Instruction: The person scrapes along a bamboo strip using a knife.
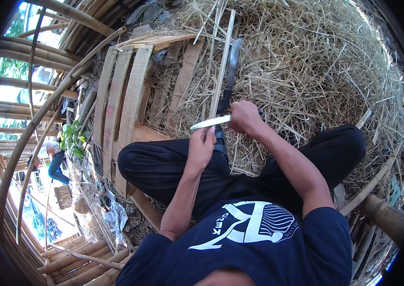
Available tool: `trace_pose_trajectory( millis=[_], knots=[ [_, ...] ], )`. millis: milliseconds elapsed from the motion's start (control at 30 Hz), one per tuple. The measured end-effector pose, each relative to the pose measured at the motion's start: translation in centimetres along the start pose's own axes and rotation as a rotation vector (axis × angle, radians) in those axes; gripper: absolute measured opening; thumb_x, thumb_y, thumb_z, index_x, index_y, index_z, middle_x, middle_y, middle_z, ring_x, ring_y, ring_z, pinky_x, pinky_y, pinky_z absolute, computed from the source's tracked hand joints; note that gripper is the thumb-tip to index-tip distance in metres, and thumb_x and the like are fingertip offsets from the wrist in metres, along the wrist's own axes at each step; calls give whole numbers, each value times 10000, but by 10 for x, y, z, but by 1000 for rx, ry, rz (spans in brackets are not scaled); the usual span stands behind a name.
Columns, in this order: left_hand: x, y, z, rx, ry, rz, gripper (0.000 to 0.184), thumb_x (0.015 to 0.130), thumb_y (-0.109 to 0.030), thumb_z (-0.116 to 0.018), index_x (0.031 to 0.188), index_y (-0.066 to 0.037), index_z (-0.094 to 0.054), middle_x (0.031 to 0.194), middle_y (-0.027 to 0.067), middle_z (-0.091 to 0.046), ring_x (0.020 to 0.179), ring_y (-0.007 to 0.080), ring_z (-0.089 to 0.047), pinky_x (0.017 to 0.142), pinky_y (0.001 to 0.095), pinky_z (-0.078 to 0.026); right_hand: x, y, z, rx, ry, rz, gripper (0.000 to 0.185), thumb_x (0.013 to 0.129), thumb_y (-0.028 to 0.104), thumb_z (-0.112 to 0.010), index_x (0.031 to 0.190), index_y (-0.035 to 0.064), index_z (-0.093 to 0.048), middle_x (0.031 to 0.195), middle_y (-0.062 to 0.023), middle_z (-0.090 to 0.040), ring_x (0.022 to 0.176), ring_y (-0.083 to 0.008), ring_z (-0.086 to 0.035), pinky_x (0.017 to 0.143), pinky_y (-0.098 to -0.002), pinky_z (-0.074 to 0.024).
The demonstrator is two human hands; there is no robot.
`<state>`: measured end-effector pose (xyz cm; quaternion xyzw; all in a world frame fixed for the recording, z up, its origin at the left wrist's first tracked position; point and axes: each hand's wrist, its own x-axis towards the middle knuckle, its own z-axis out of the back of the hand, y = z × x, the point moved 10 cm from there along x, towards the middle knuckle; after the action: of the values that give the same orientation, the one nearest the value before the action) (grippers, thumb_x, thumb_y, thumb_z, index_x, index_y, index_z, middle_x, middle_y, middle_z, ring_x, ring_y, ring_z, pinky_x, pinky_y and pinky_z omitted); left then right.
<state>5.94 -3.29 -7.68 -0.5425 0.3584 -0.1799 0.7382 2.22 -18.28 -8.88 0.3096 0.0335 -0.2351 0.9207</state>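
Note:
A knife (211, 122) with a bright blade is gripped in my right hand (245, 117), its tip pointing left. The blade lies across a long, pale bamboo strip (223, 62). My left hand (201, 148) is closed on the strip's near end, just below the blade. Beyond my hands, a machete (233, 59) with a dark handle rests on the straw beside the strip, blade pointing away from me. Part of its handle end is hidden near the knife and my right hand.
Loose straw and shavings (307, 71) cover the ground ahead and to the right. A wooden slatted pallet (128, 95) stands at the left, near my knee. Bamboo poles (40, 86) form a frame on the far left, where another person (56, 159) is visible outside. A thick bamboo pole (385, 214) lies right.

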Motion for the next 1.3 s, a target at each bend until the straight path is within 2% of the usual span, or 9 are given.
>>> trace_pose_trajectory(
  millis=[200,267,400,567,667,800,933,1100,1300],
  knots=[
    [-3,-1,-3,-81,-13,141,191,994,-193,-485,1113,-48,-522,600,-48,-407,397,2,-292,342,183,-201,20,-12,-1,-60,-17,15,196,700,164,-619,736,-17,-688,752,-215,-669,750,-382,-673,695,-447,-545],
    [-33,-13,-16,-187,84,264,204,1002,-192,-465,1159,-70,-512,600,-53,-388,400,-1,-279,347,178,-196,27,-99,33,91,-101,-418,226,732,190,-615,798,-12,-692,822,-198,-684,787,-361,-680,705,-431,-545],
    [-82,-6,-32,-306,216,392,232,1007,-195,-453,1200,-76,-502,609,-51,-385,407,-1,-280,361,168,-204,22,-193,95,246,-369,-752,339,786,241,-578,941,-45,-674,955,-242,-675,930,-357,-661,796,-430,-521],
    [-51,-14,1,-113,84,230,256,1001,-180,-467,1214,-45,-510,605,-53,-416,450,-5,-313,391,168,-240,26,-117,66,364,-217,-493,360,793,291,-570,877,-41,-683,847,-250,-670,814,-390,-664,761,-438,-528],
    [-30,-14,9,-45,24,138,244,992,-153,-479,1188,-18,-530,601,-50,-428,496,1,-340,435,184,-270,11,-36,44,265,-64,-279,291,783,263,-590,805,-6,-697,783,-237,-664,768,-389,-662,749,-453,-531],
    [-6,-22,20,104,-81,-6,240,969,-132,-508,1160,7,-549,603,-31,-449,527,26,-375,463,222,-308,-3,14,11,55,64,-12,245,721,193,-600,734,-39,-678,725,-245,-652,711,-392,-662,702,-458,-548],
    [3,-28,6,202,-46,-71,240,948,-123,-527,1141,15,-566,605,-12,-471,540,44,-407,480,246,-343,-3,13,-1,62,49,-14,219,693,169,-602,718,-36,-676,719,-242,-652,707,-391,-663,683,-454,-550],
    [0,-26,-5,356,-38,-74,234,972,-133,-510,1131,22,-583,634,-51,-426,539,20,-355,470,213,-290,-1,-4,8,-1,-2,-71,201,673,167,-625,696,-28,-671,702,-232,-650,696,-387,-664,646,-442,-551],
    [-15,-24,-1,344,-90,-82,250,978,-135,-500,1162,17,-575,639,-49,-417,563,22,-363,486,209,-308,11,-23,15,-1,-15,-101,205,687,186,-637,716,-12,-684,746,-216,-668,725,-376,-672,662,-446,-548]
  ],
)
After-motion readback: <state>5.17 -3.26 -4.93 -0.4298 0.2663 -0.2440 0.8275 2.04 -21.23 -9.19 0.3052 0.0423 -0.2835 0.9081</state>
